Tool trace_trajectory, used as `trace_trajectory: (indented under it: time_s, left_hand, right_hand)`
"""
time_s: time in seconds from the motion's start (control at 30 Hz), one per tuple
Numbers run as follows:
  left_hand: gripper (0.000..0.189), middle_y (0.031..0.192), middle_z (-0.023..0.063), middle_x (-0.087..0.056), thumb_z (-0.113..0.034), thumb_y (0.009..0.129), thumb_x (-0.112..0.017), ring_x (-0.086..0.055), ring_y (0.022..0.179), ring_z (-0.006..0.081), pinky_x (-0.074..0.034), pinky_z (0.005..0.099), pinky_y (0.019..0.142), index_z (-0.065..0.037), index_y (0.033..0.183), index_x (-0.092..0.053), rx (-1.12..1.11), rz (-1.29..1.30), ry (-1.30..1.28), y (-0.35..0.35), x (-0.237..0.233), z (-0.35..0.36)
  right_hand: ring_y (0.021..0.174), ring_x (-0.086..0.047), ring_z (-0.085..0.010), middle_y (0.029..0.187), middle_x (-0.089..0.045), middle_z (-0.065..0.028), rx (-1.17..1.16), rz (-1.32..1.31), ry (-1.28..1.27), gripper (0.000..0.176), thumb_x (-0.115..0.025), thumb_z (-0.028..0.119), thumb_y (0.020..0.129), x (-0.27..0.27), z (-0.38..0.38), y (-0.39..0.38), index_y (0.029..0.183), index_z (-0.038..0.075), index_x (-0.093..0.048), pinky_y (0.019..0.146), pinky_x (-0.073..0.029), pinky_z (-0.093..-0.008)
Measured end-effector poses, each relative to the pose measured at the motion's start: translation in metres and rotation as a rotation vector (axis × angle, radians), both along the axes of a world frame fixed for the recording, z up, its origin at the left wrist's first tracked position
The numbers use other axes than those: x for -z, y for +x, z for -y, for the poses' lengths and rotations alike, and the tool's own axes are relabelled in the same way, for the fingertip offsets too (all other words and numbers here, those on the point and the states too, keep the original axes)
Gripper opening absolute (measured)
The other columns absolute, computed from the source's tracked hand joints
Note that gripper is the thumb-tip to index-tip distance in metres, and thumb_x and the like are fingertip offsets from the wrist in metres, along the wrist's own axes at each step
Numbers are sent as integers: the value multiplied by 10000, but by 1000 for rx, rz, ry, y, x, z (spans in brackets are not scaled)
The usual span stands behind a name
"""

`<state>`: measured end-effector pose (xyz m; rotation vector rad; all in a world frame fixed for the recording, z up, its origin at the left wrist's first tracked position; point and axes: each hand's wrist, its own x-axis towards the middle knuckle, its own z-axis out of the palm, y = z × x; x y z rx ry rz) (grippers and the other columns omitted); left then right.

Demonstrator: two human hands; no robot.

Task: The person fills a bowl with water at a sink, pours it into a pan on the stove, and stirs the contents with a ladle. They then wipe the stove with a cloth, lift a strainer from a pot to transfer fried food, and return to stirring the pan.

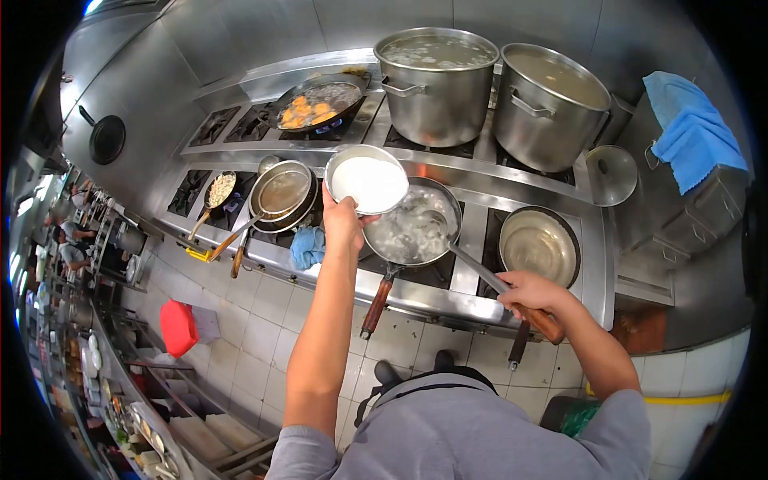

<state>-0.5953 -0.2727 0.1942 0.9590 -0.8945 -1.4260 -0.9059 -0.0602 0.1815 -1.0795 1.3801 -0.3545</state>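
Observation:
My left hand [346,222] holds a metal bowl [367,179] of white contents, tilted at the left edge of a frying pan [412,222]. Its fingers are wrapped round the bowl's near rim. Whitish, bubbling pieces lie in the pan. My right hand [534,295] is closed round the wooden handle of a long metal ladle [478,268], whose head rests in the pan. The pan's own brown handle [378,306] points toward me, with neither hand on it.
Two large pots [436,88] [552,108] stand behind. A wok [320,104] with orange pieces is at the back left. Nearer are a strainer [282,190], a small pan [220,192] and, at right, another pan [540,246]. People [74,244] are at far left.

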Motion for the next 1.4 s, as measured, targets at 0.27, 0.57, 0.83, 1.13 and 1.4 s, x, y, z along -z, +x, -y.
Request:
trace_trajectory:
  time_s: [0.27, 0.57, 0.83, 1.13, 1.4]
  left_hand:
    - [809, 1341, 169, -502, 54, 781, -365, -663, 1001, 343, -593, 434, 592, -224, 1521, -195, -25, -10, 10, 9, -1, 0]
    - [757, 1309, 162, -508, 52, 765, -376, -641, 1007, 370, -582, 495, 633, -246, 1456, -292, -63, 8, 10, 18, 4, 4]
    - [788, 1326, 164, -510, 56, 773, -370, -655, 998, 353, -582, 464, 618, -242, 1491, -245, -50, 3, 5, 20, 2, 6]
    - [821, 1345, 165, -505, 54, 780, -364, -666, 986, 331, -586, 422, 590, -227, 1531, -186, -38, 32, 10, 15, -1, 11]
    - [827, 1349, 173, -503, 57, 791, -364, -672, 978, 330, -587, 410, 581, -221, 1542, -160, -34, 54, 18, 12, -1, 11]
  right_hand:
    - [578, -553, -62, 777, -581, 12, 195, 430, 209, 141, -607, 144, 934, 7, 8, 30, 1042, 57, -583, 487, -447, -228]
    - [517, -553, -106, 737, -579, -20, 200, 313, -91, 534, -647, 117, 858, 95, 41, 63, 1361, 25, -490, 486, -453, -266]
    - [925, -640, -459, 1007, -674, -266, 15, -664, -485, 728, -588, 156, 806, 87, 25, 46, 1500, 134, -368, 816, -505, -506]
    - [552, -623, -178, 770, -616, -79, 93, -54, -141, 533, -646, 117, 848, 41, -9, 39, 1350, 27, -493, 540, -512, -309]
    - [542, -549, -63, 758, -563, 8, 294, 557, 177, 268, -587, 110, 938, 35, -9, 48, 1189, 32, -533, 476, -450, -211]
